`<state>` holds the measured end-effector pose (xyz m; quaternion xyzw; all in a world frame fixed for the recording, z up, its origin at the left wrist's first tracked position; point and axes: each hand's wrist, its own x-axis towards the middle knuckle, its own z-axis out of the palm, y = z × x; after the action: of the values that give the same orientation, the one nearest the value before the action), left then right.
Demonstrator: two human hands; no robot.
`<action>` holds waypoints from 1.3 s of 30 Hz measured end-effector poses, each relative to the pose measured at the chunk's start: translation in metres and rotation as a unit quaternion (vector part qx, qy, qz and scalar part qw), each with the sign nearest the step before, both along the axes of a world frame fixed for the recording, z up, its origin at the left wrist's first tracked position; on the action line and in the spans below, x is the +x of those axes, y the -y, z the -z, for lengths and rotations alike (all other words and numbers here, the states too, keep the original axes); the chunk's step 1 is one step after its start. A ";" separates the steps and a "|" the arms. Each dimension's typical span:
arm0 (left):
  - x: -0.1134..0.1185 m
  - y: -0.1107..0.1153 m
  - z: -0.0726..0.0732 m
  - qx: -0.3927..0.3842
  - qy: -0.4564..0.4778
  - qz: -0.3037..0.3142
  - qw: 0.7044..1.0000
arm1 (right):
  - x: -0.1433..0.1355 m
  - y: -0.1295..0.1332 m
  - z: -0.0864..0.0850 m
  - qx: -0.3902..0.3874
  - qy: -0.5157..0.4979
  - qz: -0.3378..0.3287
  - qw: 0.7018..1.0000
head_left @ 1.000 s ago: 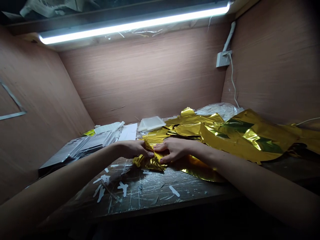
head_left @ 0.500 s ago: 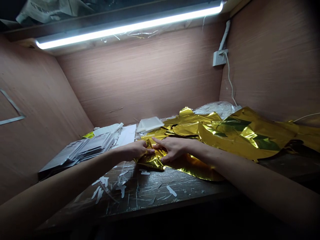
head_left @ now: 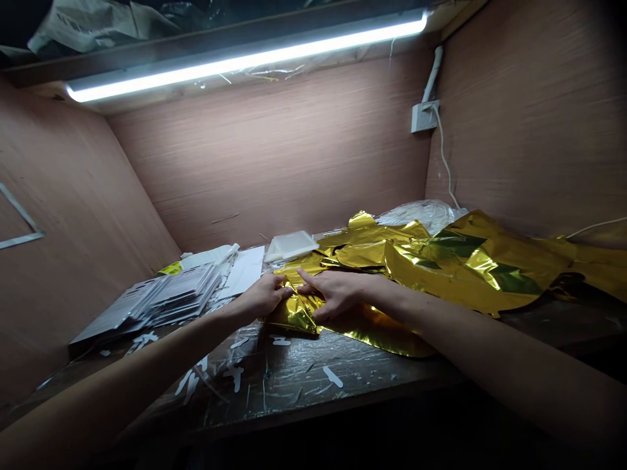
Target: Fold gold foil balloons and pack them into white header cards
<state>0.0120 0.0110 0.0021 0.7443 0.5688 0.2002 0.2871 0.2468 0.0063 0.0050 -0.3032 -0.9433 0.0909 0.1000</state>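
Note:
A shiny gold foil sheet (head_left: 294, 312) lies creased near the front of the worktable, under both hands. My left hand (head_left: 266, 295) pinches its left edge between thumb and fingers. Resting on the foil just to the right, my right hand (head_left: 337, 292) has its thumb and fingers spread. More gold foil, a large crumpled spread (head_left: 441, 271), runs from beneath my right forearm to the right side. The fingertips of my left hand are partly hidden by the foil.
Stacked printed cards (head_left: 183, 287) lie left, beside white paper (head_left: 245, 271). Clear plastic sleeves (head_left: 292, 246) sit behind the hands. White paper scraps (head_left: 333, 376) are scattered near the table's front edge (head_left: 304, 412). Wooden panels enclose the back and sides; a socket (head_left: 425, 117) hangs at right.
My left hand has shifted slightly along the foil's left edge, and the foil there lies flatter. My right hand stays spread on it. The view has moved a little.

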 end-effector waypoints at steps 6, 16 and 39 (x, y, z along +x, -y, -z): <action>0.000 0.015 0.003 0.082 0.032 0.029 0.996 | 0.000 -0.002 0.003 0.003 -0.008 -0.011 1.000; 0.002 0.040 0.002 0.220 -0.018 0.153 0.963 | 0.003 -0.012 0.013 -0.002 -0.016 -0.019 1.000; 0.001 0.063 -0.011 0.283 -0.269 0.282 0.876 | 0.006 -0.004 0.005 -0.030 -0.029 -0.028 0.999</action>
<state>0.0133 -0.0521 0.0127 0.9478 0.3090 0.0551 -0.0562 0.2524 0.0100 -0.0001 -0.2768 -0.9449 0.1309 0.1159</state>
